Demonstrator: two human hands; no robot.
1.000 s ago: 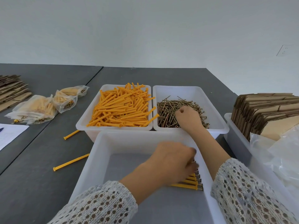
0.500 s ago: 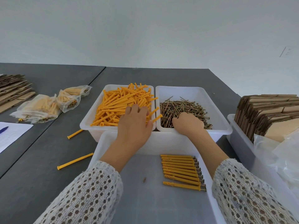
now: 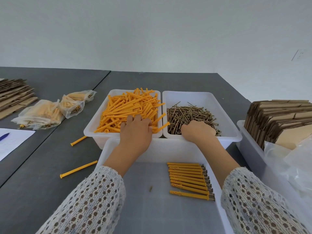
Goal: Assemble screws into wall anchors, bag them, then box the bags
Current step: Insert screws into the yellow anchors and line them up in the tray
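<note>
Left hand is curled onto orange plastic wall anchors; right hand is clenched among brass screws; dark grey bench lies open leftward.

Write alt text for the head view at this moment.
A person's left hand reaches into a white bin of orange wall anchors while the right hand digs into the neighbouring bin of screws. Assembled anchors lie in a row in the near tray.

We see a packing workbench: white bins of orange wall anchors and screws, flattened cardboard boxes, filled bags.
</note>
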